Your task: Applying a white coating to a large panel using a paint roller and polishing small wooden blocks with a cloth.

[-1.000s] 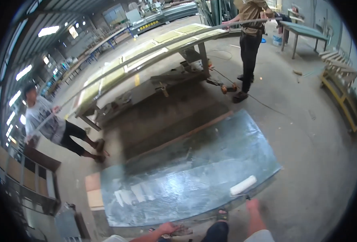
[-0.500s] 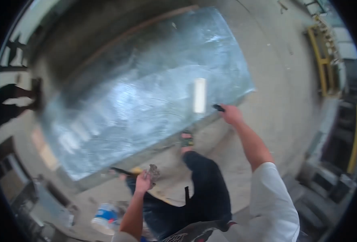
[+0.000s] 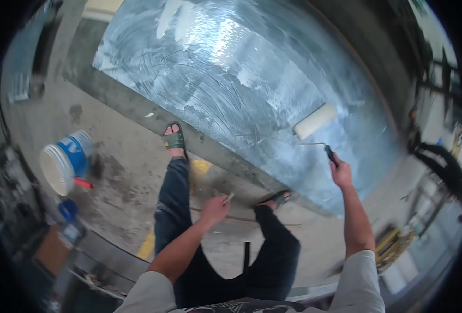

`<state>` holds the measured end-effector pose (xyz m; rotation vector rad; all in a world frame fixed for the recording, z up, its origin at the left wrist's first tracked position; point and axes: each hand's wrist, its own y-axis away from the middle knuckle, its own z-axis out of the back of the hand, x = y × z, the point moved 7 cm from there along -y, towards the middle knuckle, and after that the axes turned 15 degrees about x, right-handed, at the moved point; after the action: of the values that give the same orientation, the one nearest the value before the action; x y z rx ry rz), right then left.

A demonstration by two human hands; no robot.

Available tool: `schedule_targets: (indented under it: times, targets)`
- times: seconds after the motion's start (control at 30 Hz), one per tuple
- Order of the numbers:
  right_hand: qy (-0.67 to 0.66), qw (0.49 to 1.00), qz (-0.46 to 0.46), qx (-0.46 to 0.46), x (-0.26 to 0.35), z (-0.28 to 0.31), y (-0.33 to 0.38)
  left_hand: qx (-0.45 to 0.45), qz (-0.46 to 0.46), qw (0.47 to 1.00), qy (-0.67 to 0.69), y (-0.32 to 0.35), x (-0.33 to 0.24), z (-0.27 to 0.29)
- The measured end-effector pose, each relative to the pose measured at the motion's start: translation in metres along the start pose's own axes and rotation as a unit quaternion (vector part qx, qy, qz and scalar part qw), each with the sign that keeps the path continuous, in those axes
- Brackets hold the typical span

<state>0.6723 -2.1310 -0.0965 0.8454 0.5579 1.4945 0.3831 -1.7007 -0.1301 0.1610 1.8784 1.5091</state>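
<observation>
My right hand (image 3: 340,171) is closed around the black handle of a paint roller (image 3: 315,121). The roller's white sleeve rests on a large bluish-grey panel (image 3: 189,81), which is wet and glossy with curved streaks and whitish patches. Over the floor between my legs, my left hand (image 3: 215,209) is closed on a small crumpled pale thing; only a bit pokes out by the thumb, and I cannot tell whether it is cloth or paper.
A white bucket with a blue label (image 3: 74,151) lies tilted at left, a red handle (image 3: 83,183) beside its mouth. My sandalled feet (image 3: 174,136) stand along the panel's near edge. At far right is a dark-clothed person (image 3: 442,164); yellow metalwork (image 3: 390,242) stands nearer.
My view and body have turned, so the panel now slants down to the right and the bucket shows fully. Both hands have kept their hold on the roller and the crumpled thing.
</observation>
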Motion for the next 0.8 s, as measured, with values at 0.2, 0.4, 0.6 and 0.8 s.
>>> schedule_targets:
  times: [0.2, 0.4, 0.6, 0.8]
  targets:
    - [0.072, 0.988, 0.114, 0.072, 0.248, 0.049, -0.127, 0.002, -0.030, 0.981, 0.192, 0.011, 0.018, 0.097]
    - [0.129, 0.962, 0.228, 0.075, 0.551, 0.050, -0.257, 0.025, -0.118, 0.905, 0.407, 0.024, -0.008, 0.184]
    - [0.265, 0.901, 0.335, 0.069, 0.853, -0.006, -0.306, -0.032, -0.099, 0.830, 0.548, 0.022, 0.024, 0.219]
    - [0.183, 0.929, 0.313, 0.075, 0.958, -0.074, -0.299, -0.043, -0.093, 0.839, 0.535, 0.019, 0.027, 0.224]
